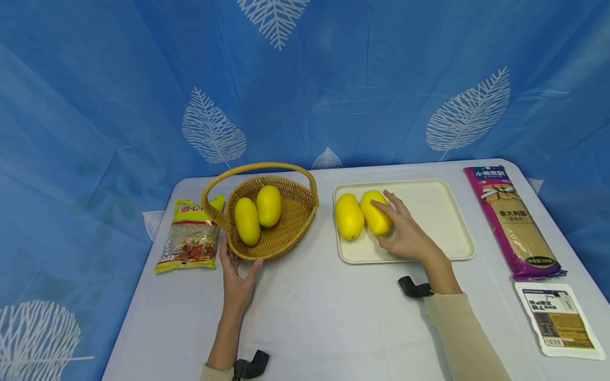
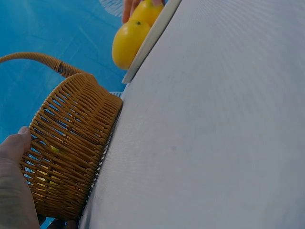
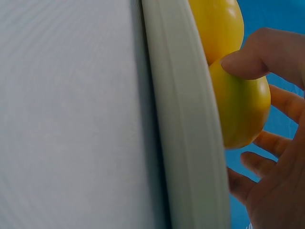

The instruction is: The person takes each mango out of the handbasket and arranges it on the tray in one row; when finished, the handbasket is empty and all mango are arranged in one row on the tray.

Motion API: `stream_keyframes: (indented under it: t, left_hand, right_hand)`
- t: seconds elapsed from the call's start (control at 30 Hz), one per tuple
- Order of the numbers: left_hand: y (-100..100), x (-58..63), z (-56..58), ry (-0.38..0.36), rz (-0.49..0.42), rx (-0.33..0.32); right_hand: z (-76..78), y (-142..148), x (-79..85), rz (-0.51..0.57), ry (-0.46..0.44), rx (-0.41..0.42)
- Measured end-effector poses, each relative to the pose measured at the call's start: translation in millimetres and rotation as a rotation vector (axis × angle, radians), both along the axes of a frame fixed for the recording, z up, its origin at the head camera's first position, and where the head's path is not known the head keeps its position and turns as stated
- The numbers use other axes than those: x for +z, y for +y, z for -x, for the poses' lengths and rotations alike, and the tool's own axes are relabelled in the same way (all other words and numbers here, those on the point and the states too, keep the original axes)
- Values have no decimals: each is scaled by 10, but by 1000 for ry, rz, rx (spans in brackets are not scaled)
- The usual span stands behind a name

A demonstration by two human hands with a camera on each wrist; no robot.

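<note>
My left hand [image 1: 238, 283] holds the near left side of a brown wicker basket [image 1: 290, 233] with a tall arched handle. In the left wrist view, the thumb lies at its rim and fingertips show by its base. Inside the basket are two oval yellow melons, one melon [image 1: 247, 221] leaning toward the other melon [image 1: 269, 206]. My right hand [image 1: 407, 233] grips a yellow melon [image 1: 374, 211] on a cream tray [image 1: 429, 211], thumb on the near side and fingers over the far side. Another yellow melon [image 1: 349, 217] lies right beside it, at the tray's left end.
A yellow-edged food packet [image 1: 190, 235] lies left of the basket, partly behind its handle. At the right are a long purple pasta bag [image 1: 517, 222] and a white flat pouch [image 1: 559, 320]. A blue leaf-patterned cloth [image 1: 371, 79] hangs behind the white table [image 1: 333, 317].
</note>
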State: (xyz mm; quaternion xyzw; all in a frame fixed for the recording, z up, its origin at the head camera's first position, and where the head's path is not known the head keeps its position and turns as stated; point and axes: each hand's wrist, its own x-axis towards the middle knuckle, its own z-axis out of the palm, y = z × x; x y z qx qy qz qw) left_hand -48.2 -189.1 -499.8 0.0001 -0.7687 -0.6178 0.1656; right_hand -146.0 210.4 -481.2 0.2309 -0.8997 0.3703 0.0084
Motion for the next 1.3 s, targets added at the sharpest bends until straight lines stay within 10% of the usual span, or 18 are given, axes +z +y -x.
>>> stream_keyframes:
  t: [0.2, 0.47, 0.93, 1.3]
  left_hand:
    - [58, 189, -41, -21, -1, -4]
    - [-22, -70, 13, -21, -7, 10]
    - [-37, -114, 17, -17, 1, 14]
    - [60, 221, -55, -58, 17, 4]
  right_hand:
    - [-15, -15, 13, -10, 3, -7]
    - [-22, -16, 46, -13, 9, -21]
    - [-58, -12, 201, -7, 108, -39]
    - [-151, -148, 435, 7, 203, -4]
